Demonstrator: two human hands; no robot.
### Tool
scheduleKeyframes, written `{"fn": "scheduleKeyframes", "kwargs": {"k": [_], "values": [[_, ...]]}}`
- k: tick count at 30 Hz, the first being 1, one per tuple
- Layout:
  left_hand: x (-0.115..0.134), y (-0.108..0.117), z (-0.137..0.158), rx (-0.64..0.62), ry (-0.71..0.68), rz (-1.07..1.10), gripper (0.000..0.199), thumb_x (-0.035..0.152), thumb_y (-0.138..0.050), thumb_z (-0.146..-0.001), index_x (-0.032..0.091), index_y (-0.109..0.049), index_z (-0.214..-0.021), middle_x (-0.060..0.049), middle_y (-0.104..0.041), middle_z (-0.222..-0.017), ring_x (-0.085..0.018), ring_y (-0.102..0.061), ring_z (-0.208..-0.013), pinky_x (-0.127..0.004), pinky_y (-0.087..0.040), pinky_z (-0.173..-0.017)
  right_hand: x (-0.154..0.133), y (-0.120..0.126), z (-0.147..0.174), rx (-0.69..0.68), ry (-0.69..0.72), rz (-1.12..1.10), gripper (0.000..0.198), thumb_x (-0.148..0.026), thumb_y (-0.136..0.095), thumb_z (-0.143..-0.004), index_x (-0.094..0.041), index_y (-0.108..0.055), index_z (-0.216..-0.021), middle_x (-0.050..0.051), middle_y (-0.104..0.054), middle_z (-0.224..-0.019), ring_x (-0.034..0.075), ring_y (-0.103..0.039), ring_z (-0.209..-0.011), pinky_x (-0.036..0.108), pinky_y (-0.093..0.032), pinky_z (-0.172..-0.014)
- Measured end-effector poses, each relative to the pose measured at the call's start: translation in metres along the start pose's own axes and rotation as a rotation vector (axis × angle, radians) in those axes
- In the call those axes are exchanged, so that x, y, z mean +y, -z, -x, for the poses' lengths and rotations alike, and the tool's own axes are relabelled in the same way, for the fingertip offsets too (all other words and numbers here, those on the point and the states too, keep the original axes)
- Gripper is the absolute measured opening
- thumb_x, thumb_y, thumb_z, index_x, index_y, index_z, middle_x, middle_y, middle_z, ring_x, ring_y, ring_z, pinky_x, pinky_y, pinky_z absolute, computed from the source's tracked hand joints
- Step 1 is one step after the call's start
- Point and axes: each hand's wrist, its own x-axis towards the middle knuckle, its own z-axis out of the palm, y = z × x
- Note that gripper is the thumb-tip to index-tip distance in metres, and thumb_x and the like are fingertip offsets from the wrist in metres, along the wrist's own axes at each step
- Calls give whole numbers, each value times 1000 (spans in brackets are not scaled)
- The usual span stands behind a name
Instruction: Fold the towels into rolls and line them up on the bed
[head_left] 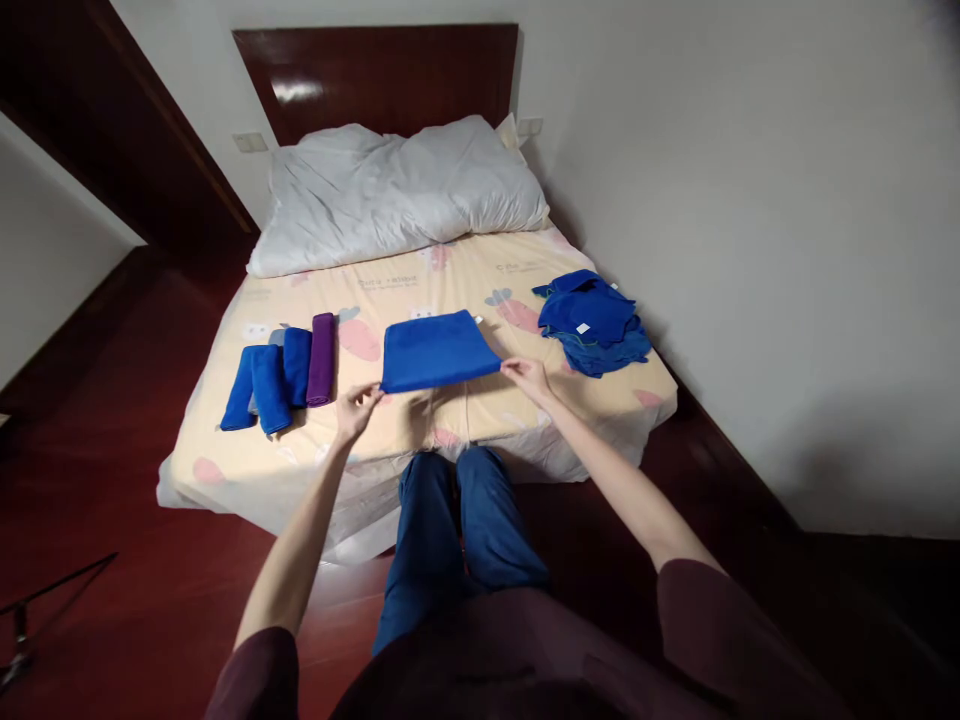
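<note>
A blue towel [441,350] is stretched between my two hands over the bed, its near edge lifted and its far part lying toward the pillow end. My left hand [358,410] pinches the near left corner. The near right corner is pinched in my right hand [526,378]. Left of the towel lie several rolled blue towels [270,388] and a rolled purple towel [322,358]. To the right is a loose heap of blue towels [592,322] with a white tag showing.
The bed [420,270] has a cream sheet with a carrot print. A crumpled white quilt [405,195] lies by the dark wooden headboard [390,80]. A wall [787,250] runs along the right. On the floor at lower left is a thin black stand [21,625].
</note>
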Motion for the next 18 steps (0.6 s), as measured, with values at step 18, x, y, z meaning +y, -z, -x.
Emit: {"fn": "scheduleKeyframes", "kwargs": {"k": [18], "values": [[-66, -44, 84, -62, 428, 2, 42, 44, -77, -68, 25, -67, -104, -8, -79, -87, -32, -76, -98, -40, -60, -83, 91, -6, 63, 33, -344, 79, 52, -48, -92, -40, -19, -60, -69, -2, -66, -62, 13, -57, -58, 23, -40, -53]]}}
